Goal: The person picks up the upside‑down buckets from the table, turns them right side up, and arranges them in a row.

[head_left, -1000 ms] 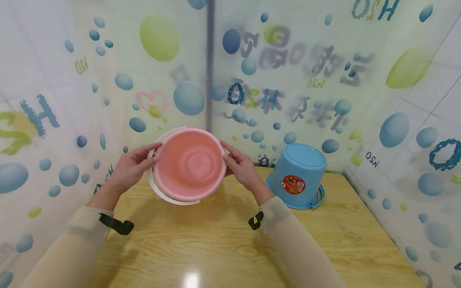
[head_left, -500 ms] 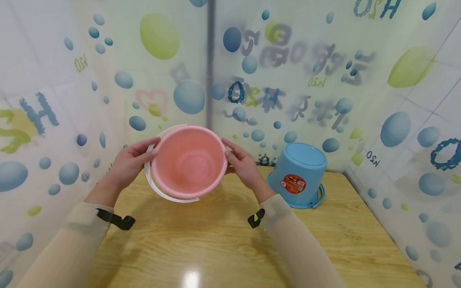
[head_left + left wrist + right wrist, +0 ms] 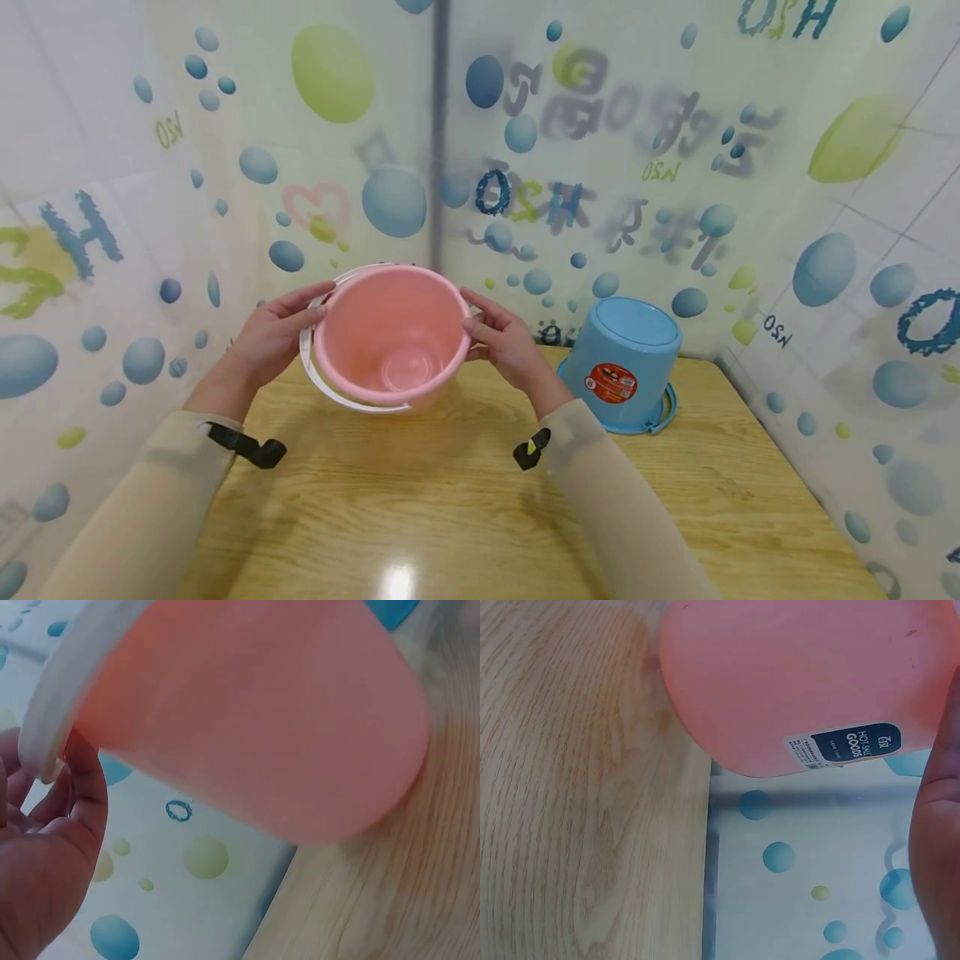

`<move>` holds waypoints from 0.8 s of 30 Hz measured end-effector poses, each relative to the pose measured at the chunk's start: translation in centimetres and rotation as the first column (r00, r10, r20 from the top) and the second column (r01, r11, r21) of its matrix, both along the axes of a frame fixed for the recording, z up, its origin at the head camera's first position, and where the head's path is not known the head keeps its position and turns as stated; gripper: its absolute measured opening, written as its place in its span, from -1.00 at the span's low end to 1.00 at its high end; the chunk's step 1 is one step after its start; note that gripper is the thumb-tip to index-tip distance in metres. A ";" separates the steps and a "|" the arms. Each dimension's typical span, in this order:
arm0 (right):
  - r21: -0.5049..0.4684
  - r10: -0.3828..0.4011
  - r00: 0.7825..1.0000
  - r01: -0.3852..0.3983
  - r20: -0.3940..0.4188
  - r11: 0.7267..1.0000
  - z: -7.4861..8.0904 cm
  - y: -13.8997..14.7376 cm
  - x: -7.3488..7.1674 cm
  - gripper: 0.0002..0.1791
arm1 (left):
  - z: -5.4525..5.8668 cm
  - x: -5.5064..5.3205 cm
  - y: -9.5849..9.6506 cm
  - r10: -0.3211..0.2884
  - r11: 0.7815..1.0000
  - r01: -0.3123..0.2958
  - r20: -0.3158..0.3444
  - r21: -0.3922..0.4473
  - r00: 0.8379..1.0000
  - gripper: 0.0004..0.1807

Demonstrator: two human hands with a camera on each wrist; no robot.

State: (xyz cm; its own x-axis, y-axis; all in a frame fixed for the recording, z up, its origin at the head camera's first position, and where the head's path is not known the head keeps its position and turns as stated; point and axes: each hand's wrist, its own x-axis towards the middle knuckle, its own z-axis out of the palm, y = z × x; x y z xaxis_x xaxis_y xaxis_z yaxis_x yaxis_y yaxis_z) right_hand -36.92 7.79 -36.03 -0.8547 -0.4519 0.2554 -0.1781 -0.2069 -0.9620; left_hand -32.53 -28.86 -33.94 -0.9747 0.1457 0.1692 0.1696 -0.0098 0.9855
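A pink bucket (image 3: 390,337) is held tilted over the table, its mouth facing me so the inside shows. My left hand (image 3: 272,340) grips the rim on the left, with the white handle (image 3: 321,385) hanging along that side. On the opposite side my right hand (image 3: 512,348) grips the rim, thumb on the edge and fingers behind. The right wrist view shows a dark label (image 3: 855,746) on the bucket's outer wall. Whether the bucket's base touches the table cannot be told.
A blue bucket (image 3: 641,354) stands upside down at the table's right rear, red sticker (image 3: 611,384) toward me, its handle low on the right. The wooden table (image 3: 420,500) meets a patterned curtain (image 3: 637,150) behind and at both sides.
The pink bucket has tipped in my hands: its mouth looks flatter and turns more upward, and its inner bottom sits lower in view. Both hands keep their hold; the blue bucket stays put.
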 end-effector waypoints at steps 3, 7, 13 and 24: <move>-0.028 0.032 0.999 -0.031 0.017 0.999 0.1 0.2 -0.1 -0.44 | -0.1 0.0 -0.2 -0.004 0.990 0.001 -0.020 -0.138 1.000 -0.38; -0.045 0.048 0.998 -0.047 0.032 0.998 0.4 0.3 -0.1 -0.44 | -0.2 0.1 -0.5 -0.026 0.977 0.011 -0.067 -0.213 0.997 -0.37; -0.037 0.043 0.997 -0.041 0.063 0.998 0.4 0.2 -0.2 -0.44 | -0.2 0.0 -0.8 -0.051 0.988 0.039 -0.082 -0.149 0.995 -0.36; -0.057 0.024 0.994 -0.018 0.109 0.998 0.4 -0.2 -1.0 -0.47 | -0.5 -1.6 -0.7 -0.031 0.989 0.026 -0.033 -0.144 0.999 -0.34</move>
State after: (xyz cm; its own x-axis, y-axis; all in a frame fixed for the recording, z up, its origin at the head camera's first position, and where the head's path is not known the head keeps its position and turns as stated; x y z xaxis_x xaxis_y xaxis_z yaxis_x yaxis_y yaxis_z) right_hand -37.96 7.57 -35.66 -0.8696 -0.4574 0.1857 -0.0670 -0.2633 -0.9624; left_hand -34.11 -29.56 -34.42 -0.9637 0.1989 0.1782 0.2054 0.1255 0.9706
